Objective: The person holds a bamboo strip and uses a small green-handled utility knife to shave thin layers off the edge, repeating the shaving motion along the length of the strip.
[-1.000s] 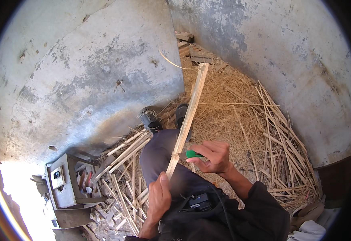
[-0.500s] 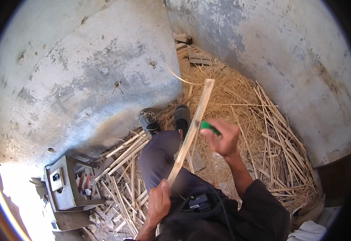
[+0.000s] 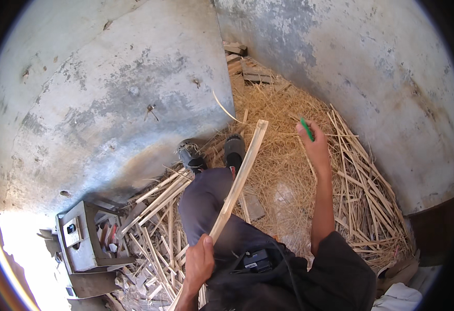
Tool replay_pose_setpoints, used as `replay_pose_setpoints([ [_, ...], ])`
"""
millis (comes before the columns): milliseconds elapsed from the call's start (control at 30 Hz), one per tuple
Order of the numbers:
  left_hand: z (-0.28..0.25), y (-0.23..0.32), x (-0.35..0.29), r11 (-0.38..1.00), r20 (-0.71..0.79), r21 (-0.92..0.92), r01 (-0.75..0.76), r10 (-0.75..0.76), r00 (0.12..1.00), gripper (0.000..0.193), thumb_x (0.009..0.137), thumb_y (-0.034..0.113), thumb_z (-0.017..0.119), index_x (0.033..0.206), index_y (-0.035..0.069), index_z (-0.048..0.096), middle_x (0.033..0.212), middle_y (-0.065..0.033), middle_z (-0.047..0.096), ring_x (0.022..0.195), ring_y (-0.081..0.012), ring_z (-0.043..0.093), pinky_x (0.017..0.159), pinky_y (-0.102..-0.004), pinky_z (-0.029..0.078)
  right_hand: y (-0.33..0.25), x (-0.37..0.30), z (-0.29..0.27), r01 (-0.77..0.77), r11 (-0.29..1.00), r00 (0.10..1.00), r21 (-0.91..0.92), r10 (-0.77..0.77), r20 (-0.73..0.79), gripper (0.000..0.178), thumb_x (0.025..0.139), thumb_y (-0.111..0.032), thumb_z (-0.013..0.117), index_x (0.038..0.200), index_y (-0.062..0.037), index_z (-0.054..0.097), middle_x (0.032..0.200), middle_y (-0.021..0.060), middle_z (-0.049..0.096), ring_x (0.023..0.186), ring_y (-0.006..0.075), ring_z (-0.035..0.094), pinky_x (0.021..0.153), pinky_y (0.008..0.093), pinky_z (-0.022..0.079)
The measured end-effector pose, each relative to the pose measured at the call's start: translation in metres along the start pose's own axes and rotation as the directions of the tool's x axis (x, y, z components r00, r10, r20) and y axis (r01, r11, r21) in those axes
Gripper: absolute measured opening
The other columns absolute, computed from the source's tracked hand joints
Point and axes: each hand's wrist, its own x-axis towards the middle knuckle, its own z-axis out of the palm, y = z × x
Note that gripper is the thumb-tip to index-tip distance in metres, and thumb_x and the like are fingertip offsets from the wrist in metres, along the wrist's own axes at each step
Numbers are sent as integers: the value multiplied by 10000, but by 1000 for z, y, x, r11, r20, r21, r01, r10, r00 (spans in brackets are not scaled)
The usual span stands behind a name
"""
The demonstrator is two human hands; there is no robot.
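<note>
A long split bamboo strip [image 3: 237,184] slants up and away across my thigh. My left hand [image 3: 200,260] is closed around its near end. A thin curled shaving [image 3: 223,108] lies beyond the strip's far end. My right hand [image 3: 316,142], well to the right of the strip and apart from it, grips a small green-handled tool [image 3: 306,129]. Whatever blade the tool has cannot be made out.
Straw-like shavings [image 3: 279,155] cover the floor ahead. Bamboo strips are heaped along the right wall [image 3: 367,192] and at my left [image 3: 157,238]. A worn wooden stool [image 3: 81,238] lies at the left. My shoes [image 3: 234,150] rest among the shavings.
My right hand has swung away from the strip, forward and to the right, with the green-handled tool. The strip's far end has dropped slightly nearer and left; my left hand shifted a little.
</note>
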Motion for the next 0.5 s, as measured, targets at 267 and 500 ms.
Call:
replay_pose_setpoints([
  [267, 6, 18, 19, 998, -71, -8, -61, 60, 996, 380, 1132, 263, 396, 869, 25, 534, 655, -259, 541, 635, -522, 561, 580, -578, 385, -55, -66, 19, 152, 908, 947, 391, -247, 204, 393, 1014, -427, 687, 1062, -39, 734, 869, 49, 727, 741, 125, 669, 642, 286, 499],
  [500, 8, 33, 28, 989, -119, -46, -137, 131, 984, 347, 1126, 230, 424, 873, 16, 527, 663, -261, 540, 632, -522, 556, 570, -573, 381, -89, -105, 23, 426, 835, 827, 347, -515, 225, 328, 913, -381, 809, 933, -60, 745, 756, 79, 692, 590, 214, 668, 530, 322, 500],
])
